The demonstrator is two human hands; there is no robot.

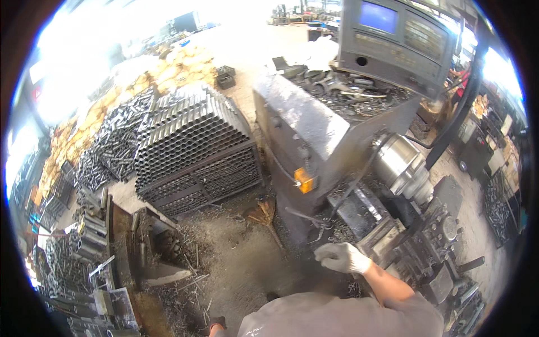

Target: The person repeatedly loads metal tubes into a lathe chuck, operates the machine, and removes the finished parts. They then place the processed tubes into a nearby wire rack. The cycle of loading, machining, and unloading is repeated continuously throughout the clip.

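My right hand (343, 258), in a white knit glove, hangs in the air in front of the lathe. Its fingers are loosely bent and nothing shows between them. The closest thing to it is the lathe's carriage (382, 238), just to the right. Beyond that is the shiny round metal chuck (397, 160). At the lower edge, a small dark and skin-toned shape (217, 324) may be part of my left hand; its fingers cannot be made out. My grey shirt (337, 317) covers the bottom middle.
A rack of stacked metal tubes (196, 140) stands ahead on the left, with loose tubes (115, 140) beyond. A broom (266, 219) lies on the chip-strewn floor. A control panel (396, 45) rises at the back right. More metal pieces (92, 236) line the left side.
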